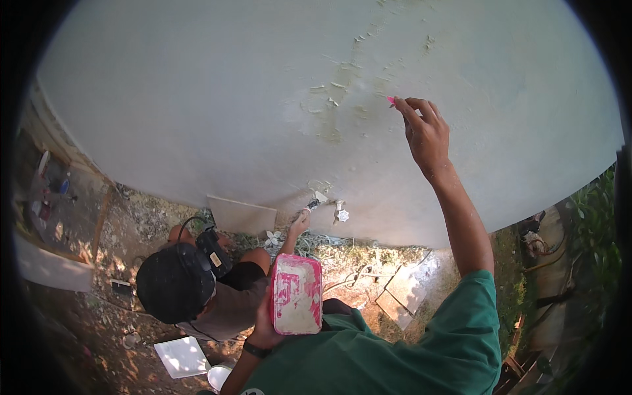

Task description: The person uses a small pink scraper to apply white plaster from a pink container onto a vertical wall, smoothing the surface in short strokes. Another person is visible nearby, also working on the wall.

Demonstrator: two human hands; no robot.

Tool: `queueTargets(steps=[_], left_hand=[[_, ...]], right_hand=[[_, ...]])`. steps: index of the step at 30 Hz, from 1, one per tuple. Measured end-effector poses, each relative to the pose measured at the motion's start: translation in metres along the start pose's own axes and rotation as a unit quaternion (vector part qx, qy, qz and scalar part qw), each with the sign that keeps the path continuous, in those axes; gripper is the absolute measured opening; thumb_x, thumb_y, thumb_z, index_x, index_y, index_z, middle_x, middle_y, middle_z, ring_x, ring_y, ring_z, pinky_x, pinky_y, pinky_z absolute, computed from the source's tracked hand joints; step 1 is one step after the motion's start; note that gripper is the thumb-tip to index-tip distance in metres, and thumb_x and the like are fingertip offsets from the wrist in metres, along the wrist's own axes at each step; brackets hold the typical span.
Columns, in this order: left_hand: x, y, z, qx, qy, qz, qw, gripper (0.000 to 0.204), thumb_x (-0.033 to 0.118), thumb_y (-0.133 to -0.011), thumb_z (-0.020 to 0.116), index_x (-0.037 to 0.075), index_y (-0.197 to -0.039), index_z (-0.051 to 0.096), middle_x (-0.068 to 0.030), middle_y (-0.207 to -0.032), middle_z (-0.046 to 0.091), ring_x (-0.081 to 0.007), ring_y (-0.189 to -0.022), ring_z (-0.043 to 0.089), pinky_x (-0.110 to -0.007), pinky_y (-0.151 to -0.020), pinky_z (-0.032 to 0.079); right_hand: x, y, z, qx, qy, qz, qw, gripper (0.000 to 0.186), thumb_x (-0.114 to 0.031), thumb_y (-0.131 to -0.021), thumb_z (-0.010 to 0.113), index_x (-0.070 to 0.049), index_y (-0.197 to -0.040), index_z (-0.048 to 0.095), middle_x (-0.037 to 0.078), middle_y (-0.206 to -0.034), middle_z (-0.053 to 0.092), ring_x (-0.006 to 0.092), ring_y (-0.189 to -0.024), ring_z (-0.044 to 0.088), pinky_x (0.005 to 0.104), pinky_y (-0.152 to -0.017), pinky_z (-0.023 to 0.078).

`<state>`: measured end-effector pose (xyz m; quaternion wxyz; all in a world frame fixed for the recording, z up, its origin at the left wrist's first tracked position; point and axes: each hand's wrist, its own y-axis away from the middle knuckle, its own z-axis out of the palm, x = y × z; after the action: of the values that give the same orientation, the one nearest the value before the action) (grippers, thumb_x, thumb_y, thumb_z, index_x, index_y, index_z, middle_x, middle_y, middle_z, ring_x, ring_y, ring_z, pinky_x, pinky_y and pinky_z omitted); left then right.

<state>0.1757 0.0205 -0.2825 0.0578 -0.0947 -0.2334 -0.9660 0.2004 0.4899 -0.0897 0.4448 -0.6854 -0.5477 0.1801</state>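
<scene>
My left hand (265, 321) grips the side of a pink plastic tray (318, 280), smeared inside with whitish filler paste (297, 316). My raised right hand (428, 131) pinches a small pink flat tool (391, 101) against or very near the pale wall (217, 99); only its tip shows, so its full shape is hidden. Left of that tool, the wall has a greenish patch (332, 108) with raised, flaking ridges. Lower down, a co-worker's hand (299, 224) holds a scraper (315, 202) to the wall beside a white tap (341, 214).
The co-worker (174, 283), in a black cap, squats close at my left. A board (240, 216) leans on the wall's foot. On the ground lie a white panel (182, 357), a white tub (219, 376) and tiles (398, 296). Plants (596, 230) grow at the right.
</scene>
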Motion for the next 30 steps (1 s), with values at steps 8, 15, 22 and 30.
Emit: queueTargets(steps=[8, 15, 22, 30], left_hand=[[-0.002, -0.003, 0.004, 0.015, -0.005, 0.005, 1.0, 0.078, 0.066, -0.109, 0.039, 0.009, -0.162, 0.041, -0.0181, -0.156, 0.056, -0.0366, -0.139, 0.059, -0.057, -0.116, 0.048], [-0.004, -0.004, -0.002, 0.014, -0.002, 0.006, 1.0, 0.077, 0.066, -0.109, 0.039, 0.008, -0.162, 0.041, -0.0178, -0.156, 0.056, -0.0358, -0.139, 0.06, -0.057, -0.117, 0.048], [-0.001, -0.009, -0.004, -0.013, 0.021, 0.01, 1.0, 0.079, 0.066, -0.109, 0.039, 0.008, -0.163, 0.039, -0.0183, -0.158, 0.054, -0.0367, -0.142, 0.057, -0.057, -0.118, 0.046], [0.002, -0.016, -0.001, -0.035, 0.022, -0.019, 0.999, 0.082, 0.067, -0.108, 0.041, 0.007, -0.164, 0.038, -0.0202, -0.16, 0.052, -0.0401, -0.142, 0.056, -0.059, -0.117, 0.047]], right_hand=[[0.005, -0.035, 0.031, 0.172, 0.216, -0.049, 0.96, 0.044, -0.006, -0.077, 0.077, -0.029, -0.114, 0.081, -0.01, -0.099, 0.067, 0.0121, -0.09, 0.067, 0.0272, -0.054, 0.049], [0.011, -0.013, 0.031, 0.084, 0.182, -0.067, 0.977, 0.043, -0.005, -0.077, 0.075, -0.026, -0.113, 0.081, -0.01, -0.097, 0.067, 0.0122, -0.09, 0.066, 0.0273, -0.053, 0.046], [0.005, -0.002, 0.002, 0.042, -0.009, 0.113, 0.993, 0.024, -0.013, -0.089, 0.081, -0.028, -0.107, 0.081, -0.011, -0.096, 0.069, 0.0126, -0.087, 0.067, 0.03, -0.058, 0.051], [0.002, -0.052, 0.015, 0.135, 0.175, -0.046, 0.974, 0.027, -0.01, -0.086, 0.079, -0.026, -0.107, 0.079, -0.013, -0.104, 0.069, 0.0128, -0.089, 0.067, 0.0272, -0.061, 0.052]])
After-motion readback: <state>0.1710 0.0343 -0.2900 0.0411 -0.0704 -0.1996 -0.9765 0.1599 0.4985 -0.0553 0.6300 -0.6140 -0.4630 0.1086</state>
